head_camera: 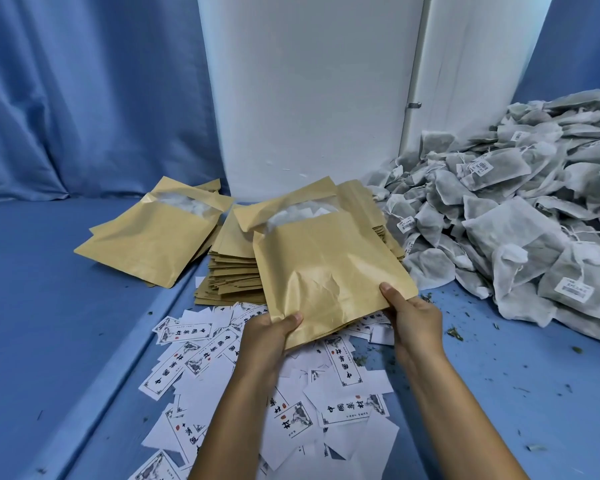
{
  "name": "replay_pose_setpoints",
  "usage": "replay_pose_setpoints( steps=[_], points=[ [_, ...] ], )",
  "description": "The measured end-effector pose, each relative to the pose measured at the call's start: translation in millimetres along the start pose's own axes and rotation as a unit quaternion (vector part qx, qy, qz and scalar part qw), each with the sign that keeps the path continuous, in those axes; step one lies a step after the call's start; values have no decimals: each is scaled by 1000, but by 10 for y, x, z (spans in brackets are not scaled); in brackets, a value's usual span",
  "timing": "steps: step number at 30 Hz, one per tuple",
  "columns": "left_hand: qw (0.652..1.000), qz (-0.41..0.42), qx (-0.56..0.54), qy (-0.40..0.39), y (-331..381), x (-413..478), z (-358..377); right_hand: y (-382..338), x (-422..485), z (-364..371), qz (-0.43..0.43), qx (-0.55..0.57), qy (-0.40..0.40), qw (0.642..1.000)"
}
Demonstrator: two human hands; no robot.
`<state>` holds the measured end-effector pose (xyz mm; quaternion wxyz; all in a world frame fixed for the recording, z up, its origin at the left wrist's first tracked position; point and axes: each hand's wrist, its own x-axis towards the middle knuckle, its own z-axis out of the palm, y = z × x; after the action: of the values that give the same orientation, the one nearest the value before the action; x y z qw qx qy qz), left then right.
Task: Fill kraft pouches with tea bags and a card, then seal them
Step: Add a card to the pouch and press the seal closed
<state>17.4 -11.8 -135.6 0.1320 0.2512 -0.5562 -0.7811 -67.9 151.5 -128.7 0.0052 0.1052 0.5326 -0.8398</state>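
Both hands are on the flat tan kraft paper pouch, held up over the scattered white printed cards on the blue cloth-covered bench. The left hand pinches its bottom left corner, the right hand the bottom right edge, fingers clamped on paper.

The mouth is open at the top with white tea bag material poking out. Since the grip is only at the bottom, my guess is the pouch could flop or tip and spill, or a bag catches in the seal.

Can't tell if a card is inside, or how many bags. Fingers underneath are hidden. The heap of grey-white mesh tea bags runs off the right edge, and the stack of empty kraft pouches is partly covered.
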Motion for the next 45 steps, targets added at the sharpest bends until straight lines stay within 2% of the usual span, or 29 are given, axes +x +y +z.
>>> replay_pose_setpoints(
  steps=[4,9,14,19,24,30,34,38,45],
  points=[
    [1000,9,5,13,1,1,-22,3,-27,43,23,-10,-60,998],
    [1000,-2,-2,-2,-2,-2,-35,57,-21,48,-5,-62,-17,998],
    [1000,0,-3,0,-16,0,0,49,-65,67,45,-87,-105,990],
    [1000,-2,-9,-10,-31,3,4,104,-98,72,-10,-131,-78,988],
    [1000,3,-4,-1,-31,-5,14,97,-132,80,7,-160,-138,977],
    [1000,3,-6,-5,-28,-37,51,133,-120,63,-3,-159,-129,979],
    [1000,4,-7,-8,-31,-50,68,144,-195,121,24,-145,-175,973],
    [999,-3,-23,-34,-19,-83,79,169,-180,122,28,-141,-168,975],
    [998,36,40,-27,-3,-108,77,154,-256,139,28,-205,-233,950]
  ],
)
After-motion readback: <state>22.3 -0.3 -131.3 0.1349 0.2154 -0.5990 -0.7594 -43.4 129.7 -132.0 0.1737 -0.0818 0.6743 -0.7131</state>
